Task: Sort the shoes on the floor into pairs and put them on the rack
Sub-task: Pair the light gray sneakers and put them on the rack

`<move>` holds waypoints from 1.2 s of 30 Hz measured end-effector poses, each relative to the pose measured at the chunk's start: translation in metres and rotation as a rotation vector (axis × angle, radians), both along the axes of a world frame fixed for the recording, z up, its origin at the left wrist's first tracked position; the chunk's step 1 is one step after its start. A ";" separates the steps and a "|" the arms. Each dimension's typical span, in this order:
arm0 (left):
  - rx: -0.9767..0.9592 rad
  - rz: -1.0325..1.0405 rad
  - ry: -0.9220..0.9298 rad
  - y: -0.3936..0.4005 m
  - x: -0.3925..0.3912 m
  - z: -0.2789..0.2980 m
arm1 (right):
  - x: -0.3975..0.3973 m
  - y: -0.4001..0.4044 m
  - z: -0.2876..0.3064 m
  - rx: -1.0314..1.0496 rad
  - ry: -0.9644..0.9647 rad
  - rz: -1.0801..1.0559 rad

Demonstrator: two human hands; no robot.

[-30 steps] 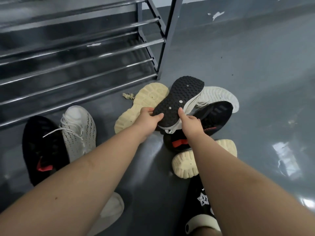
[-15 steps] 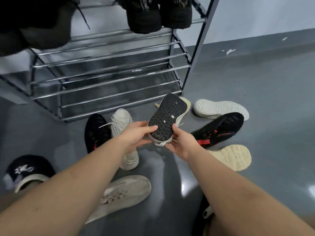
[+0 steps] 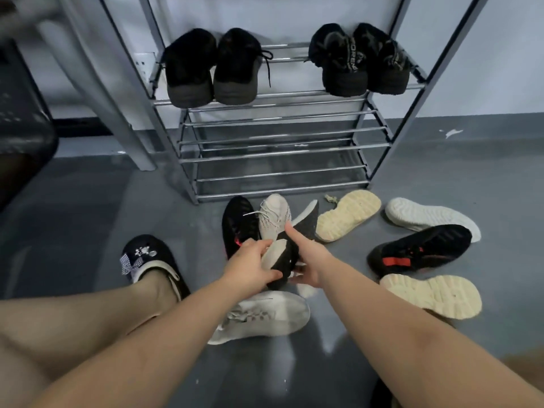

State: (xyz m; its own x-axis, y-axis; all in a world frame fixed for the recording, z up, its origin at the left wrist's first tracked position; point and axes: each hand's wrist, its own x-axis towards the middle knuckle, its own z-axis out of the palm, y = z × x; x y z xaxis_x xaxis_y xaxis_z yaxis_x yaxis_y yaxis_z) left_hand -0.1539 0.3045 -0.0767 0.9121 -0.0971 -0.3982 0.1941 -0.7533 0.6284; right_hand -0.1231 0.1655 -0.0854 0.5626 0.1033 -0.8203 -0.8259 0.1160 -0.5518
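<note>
- Well, nearest the person, at about six o'clock from the held shoe, a light grey sneaker (image 3: 262,315) lies on its side on the floor (image 3: 88,231), just beneath the forearms.
- Both hands are wrapped round one shoe with a black sole and pale upper (image 3: 290,251): the left hand (image 3: 250,267) curls its fingers over the heel end, the right hand (image 3: 309,260) grips the far side with the thumb stretched up along the sole.
- To do this step well, I'd say keep the two-handed hold until the shoe is turned sole-down, then look for its match before carrying anything off.
- At ten o'clock from the hands, touching each other, stand a black sneaker with red trim (image 3: 237,222) and a white knit sneaker (image 3: 273,214); its mate may be among the floor shoes.
- At three o'clock a second black and red sneaker (image 3: 418,250) lies well apart from its twin, between a white-soled shoe (image 3: 426,216) and a cream sole (image 3: 432,295); another cream sole (image 3: 347,214) sits at one o'clock.
- Farthest, at twelve o'clock, the rack (image 3: 279,154) has bare lower rails; two dark pairs (image 3: 212,69) already fill the upper shelf.
</note>
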 end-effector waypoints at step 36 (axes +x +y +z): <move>-0.856 0.600 0.448 0.040 0.023 -0.033 | 0.011 0.003 -0.025 0.126 -0.009 0.130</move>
